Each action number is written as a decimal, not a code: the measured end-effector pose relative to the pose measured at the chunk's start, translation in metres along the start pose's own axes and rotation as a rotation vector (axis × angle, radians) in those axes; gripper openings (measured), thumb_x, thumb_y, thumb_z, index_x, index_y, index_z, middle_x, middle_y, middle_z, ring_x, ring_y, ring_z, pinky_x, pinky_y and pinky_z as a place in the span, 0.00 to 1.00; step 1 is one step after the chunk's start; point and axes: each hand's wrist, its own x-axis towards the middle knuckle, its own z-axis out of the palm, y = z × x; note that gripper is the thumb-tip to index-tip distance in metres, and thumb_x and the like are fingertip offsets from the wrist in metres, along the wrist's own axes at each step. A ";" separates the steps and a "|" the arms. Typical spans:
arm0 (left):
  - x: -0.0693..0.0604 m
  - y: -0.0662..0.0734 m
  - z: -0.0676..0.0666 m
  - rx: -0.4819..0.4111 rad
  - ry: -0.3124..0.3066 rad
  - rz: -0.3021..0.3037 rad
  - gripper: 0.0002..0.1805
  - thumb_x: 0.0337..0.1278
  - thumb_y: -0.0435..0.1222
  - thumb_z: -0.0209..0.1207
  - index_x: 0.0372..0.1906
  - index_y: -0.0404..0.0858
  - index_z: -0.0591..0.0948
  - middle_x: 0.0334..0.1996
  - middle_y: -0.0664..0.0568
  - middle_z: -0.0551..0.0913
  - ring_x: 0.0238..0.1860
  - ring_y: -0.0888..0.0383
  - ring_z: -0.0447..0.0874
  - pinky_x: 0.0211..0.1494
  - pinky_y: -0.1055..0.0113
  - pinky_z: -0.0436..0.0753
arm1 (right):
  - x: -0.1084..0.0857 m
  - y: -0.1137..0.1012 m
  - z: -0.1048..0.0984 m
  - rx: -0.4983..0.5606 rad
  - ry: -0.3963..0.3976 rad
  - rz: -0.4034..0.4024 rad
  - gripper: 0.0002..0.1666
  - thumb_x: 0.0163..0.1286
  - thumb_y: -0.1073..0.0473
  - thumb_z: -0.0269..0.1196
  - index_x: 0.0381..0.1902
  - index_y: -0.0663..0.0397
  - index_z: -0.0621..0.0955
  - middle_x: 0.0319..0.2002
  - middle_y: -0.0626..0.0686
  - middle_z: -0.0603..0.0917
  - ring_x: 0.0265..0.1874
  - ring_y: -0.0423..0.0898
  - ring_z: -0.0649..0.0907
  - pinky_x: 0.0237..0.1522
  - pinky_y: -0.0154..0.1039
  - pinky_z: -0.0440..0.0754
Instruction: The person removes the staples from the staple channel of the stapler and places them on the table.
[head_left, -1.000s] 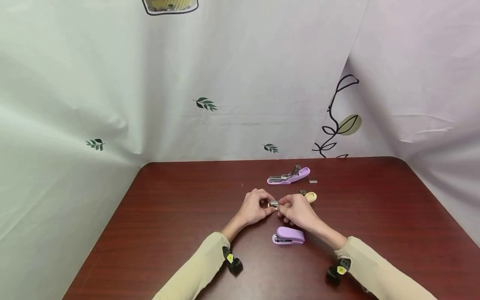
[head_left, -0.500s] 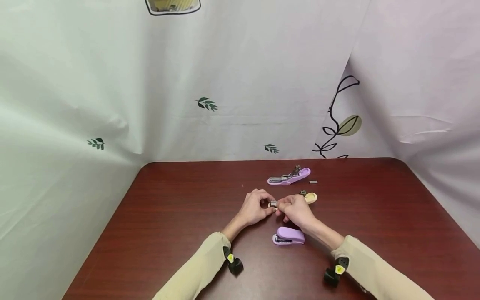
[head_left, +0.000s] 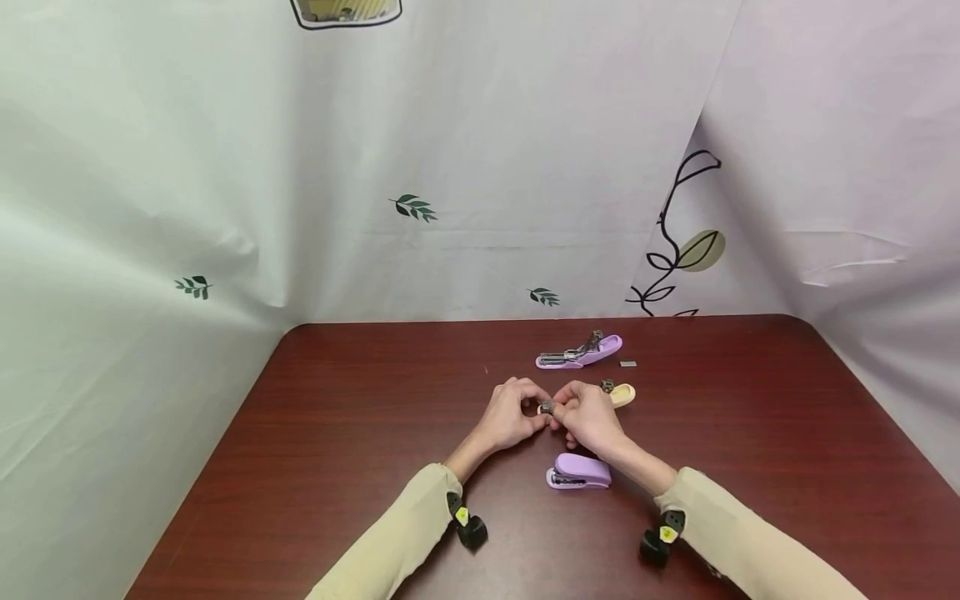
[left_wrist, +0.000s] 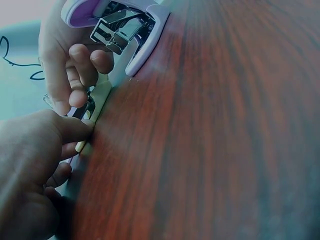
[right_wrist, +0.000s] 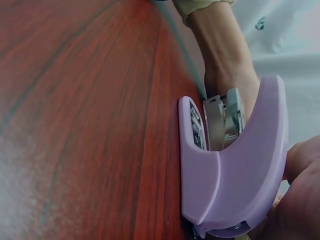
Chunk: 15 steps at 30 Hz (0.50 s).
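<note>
An opened pale yellow stapler (head_left: pixel 622 395) lies on the table, its front end between both hands. My left hand (head_left: pixel 512 417) grips that front end, with thumb and forefinger on the stapler's base (left_wrist: pixel 101 97) in the left wrist view. My right hand (head_left: pixel 592 418) has thumb and forefinger pinched together over the magazine, at a small silver piece (head_left: pixel 547 407) that looks like a staple strip. The fingers mostly cover it. A closed-up lilac stapler (head_left: pixel 579 472) stands nearer the body, below the right hand; it fills much of the right wrist view (right_wrist: pixel 235 170).
Farther back, a second lilac stapler (head_left: pixel 579 353) lies folded open with its metal magazine exposed. A small grey staple strip (head_left: pixel 627 363) lies to its right. White patterned cloth (head_left: pixel 480 167) hangs behind the dark red table (head_left: pixel 360 433).
The right hand has shifted slightly left, toward the left hand, and less of the silver piece shows between the fingers. The left hand and the lilac staplers have stayed put.
</note>
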 end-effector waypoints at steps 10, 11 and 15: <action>0.000 -0.003 0.001 0.002 0.013 0.022 0.10 0.43 0.33 0.75 0.35 0.41 0.89 0.30 0.57 0.84 0.32 0.61 0.72 0.36 0.70 0.71 | 0.000 0.001 0.002 -0.085 0.023 -0.084 0.04 0.66 0.71 0.63 0.38 0.64 0.80 0.17 0.53 0.83 0.06 0.40 0.74 0.11 0.39 0.75; 0.000 -0.003 0.001 0.001 0.012 0.021 0.10 0.43 0.33 0.75 0.35 0.41 0.89 0.30 0.57 0.83 0.32 0.61 0.72 0.36 0.70 0.71 | 0.000 0.001 0.002 -0.086 0.023 -0.082 0.04 0.66 0.71 0.63 0.38 0.64 0.80 0.17 0.53 0.83 0.06 0.40 0.74 0.10 0.38 0.75; 0.000 -0.002 0.001 -0.003 0.007 0.017 0.10 0.44 0.33 0.74 0.35 0.41 0.89 0.30 0.58 0.83 0.33 0.61 0.72 0.37 0.70 0.71 | 0.000 0.000 0.002 -0.079 0.024 -0.068 0.04 0.66 0.71 0.63 0.39 0.64 0.79 0.17 0.53 0.82 0.06 0.40 0.74 0.10 0.38 0.75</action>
